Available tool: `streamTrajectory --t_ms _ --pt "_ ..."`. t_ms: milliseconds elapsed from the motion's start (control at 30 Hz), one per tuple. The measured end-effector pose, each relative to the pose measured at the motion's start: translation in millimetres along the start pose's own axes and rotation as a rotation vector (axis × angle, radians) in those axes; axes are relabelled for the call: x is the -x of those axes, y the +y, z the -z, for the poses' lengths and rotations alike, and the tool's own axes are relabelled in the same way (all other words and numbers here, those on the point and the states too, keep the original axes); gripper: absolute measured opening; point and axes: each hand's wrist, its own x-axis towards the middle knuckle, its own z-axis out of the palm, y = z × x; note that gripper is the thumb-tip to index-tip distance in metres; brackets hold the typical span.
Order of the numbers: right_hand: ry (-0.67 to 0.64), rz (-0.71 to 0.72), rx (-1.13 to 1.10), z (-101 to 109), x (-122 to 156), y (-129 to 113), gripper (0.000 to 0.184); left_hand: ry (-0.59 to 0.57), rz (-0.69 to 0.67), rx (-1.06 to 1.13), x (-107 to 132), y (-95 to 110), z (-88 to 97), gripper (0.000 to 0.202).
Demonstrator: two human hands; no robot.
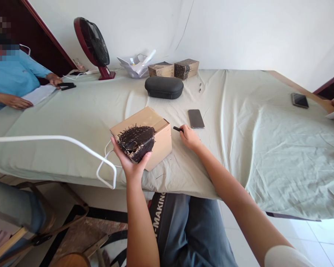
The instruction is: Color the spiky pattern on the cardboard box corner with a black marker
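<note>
A brown cardboard box sits near the table's front edge, turned at an angle. Over its near left corner spreads a black patch with short spiky strokes around its rim; the corner itself looks torn, with pale bits showing. My left hand grips that corner, thumb on the right and fingers on the left side. Just right of the box, my right hand is closed around a short black pen, whose end points toward the box without touching it. A dark phone lies flat beyond my right hand.
Behind the box is a black hard case; two small patterned boxes and a plastic basket stand by the wall. A red fan is at back left. A white bent tube crosses the left foreground. A person sits left.
</note>
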Motion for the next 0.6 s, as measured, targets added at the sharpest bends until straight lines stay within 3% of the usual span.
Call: streamTrajectory --t_ms 133,300,467,600 --pt "0.045 -0.101 -0.001 7.8 2.3 -5.3 0.029 0.001 0.005 -0.019 0.2 0.5 0.4 0.135" --pt "-0.037 -0.166 0.067 10.7 2.6 -13.8 0.032 0.006 0.016 -0.031 0.2 1.7 -1.9 0.136" --pt "-0.031 -0.114 0.062 11.7 2.7 -13.8 0.034 0.018 -0.033 -0.042 -2.0 0.5 -2.3 0.132" --pt "0.018 -0.082 0.125 12.9 7.9 -16.3 0.041 -0.023 -0.001 -0.025 -2.9 -7.5 9.3 0.138"
